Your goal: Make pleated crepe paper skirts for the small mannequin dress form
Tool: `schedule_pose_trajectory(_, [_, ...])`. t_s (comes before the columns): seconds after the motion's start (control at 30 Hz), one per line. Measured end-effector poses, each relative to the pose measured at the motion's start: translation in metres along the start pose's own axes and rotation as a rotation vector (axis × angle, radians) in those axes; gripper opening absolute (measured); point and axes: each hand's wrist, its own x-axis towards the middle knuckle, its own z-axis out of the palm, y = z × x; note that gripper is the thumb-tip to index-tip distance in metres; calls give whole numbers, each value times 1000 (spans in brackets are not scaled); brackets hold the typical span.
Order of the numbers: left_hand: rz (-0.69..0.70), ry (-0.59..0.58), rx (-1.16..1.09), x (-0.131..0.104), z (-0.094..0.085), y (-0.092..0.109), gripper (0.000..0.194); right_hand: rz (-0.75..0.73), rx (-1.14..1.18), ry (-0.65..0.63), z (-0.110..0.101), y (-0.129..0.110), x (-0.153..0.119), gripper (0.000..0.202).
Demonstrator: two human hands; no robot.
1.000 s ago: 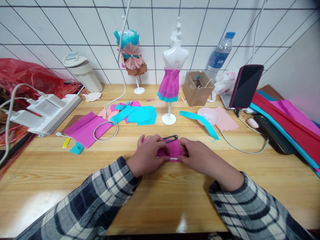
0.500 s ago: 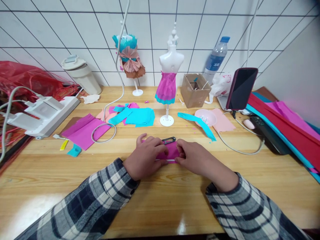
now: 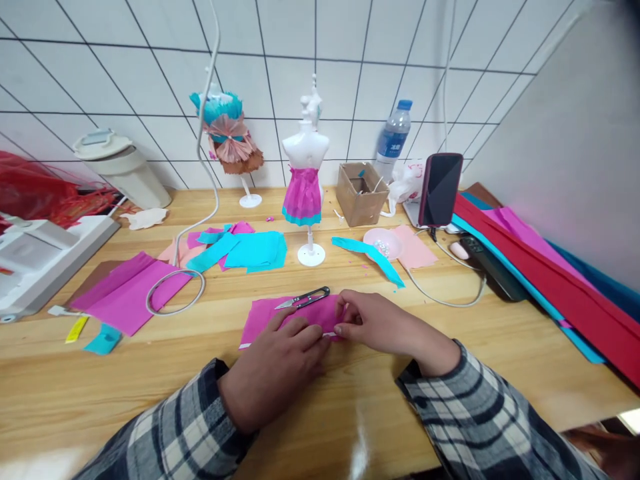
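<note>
Shifted rightward and down since a second ago, the view; drawn back toward the body, the left hand (image 3: 273, 373), now uncovering more of the magenta crepe paper piece (image 3: 280, 315). Flat on the wooden tabletop (image 3: 125, 393) in front of the person, that paper, its near edge under both hands. Left hand palm down, fingers extended onto the paper's near edge, pressing rather than closed around it. Right hand (image 3: 380, 327) with thumb and forefinger pinched shut on the paper's right end, a thin white strip just visible at the fingertips. Across the paper's far edge, touching it, black thread snips (image 3: 304, 299).

Farther back, a white mini mannequin (image 3: 306, 180) on a stand, dressed in a pleated magenta skirt with a turquoise hem. To its left, a second mannequin dress form (image 3: 227, 137) in turquoise, pink and brown paper. Between them on the tabletop, turquoise paper pieces (image 3: 255, 250). At left, a larger magenta sheet (image 3: 120, 300) with a looped white cable (image 3: 175, 300) over it. Right of the mannequin, a small cardboard box (image 3: 361, 193), a water bottle (image 3: 393, 140), a propped phone (image 3: 440, 189), a pink dish (image 3: 383, 243) and a turquoise strip (image 3: 370, 255). Along the right edge, long rolls of crepe paper (image 3: 550, 280).
</note>
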Motion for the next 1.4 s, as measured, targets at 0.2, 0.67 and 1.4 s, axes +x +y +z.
schedule_pose_trajectory(0.2, [-20, -22, -51, 1, -5, 0, 24, 17, 64, -18, -2, 6, 1, 15])
schedule_pose_trajectory(0.67, [-29, -63, -21, 7, -4, 1, 30, 22, -114, 76, -5, -7, -3, 20])
schedule_pose_trajectory(1.4, [-11, -26, -17, 11, -2, 2, 36, 52, -367, 106, -6, -4, -6, 34])
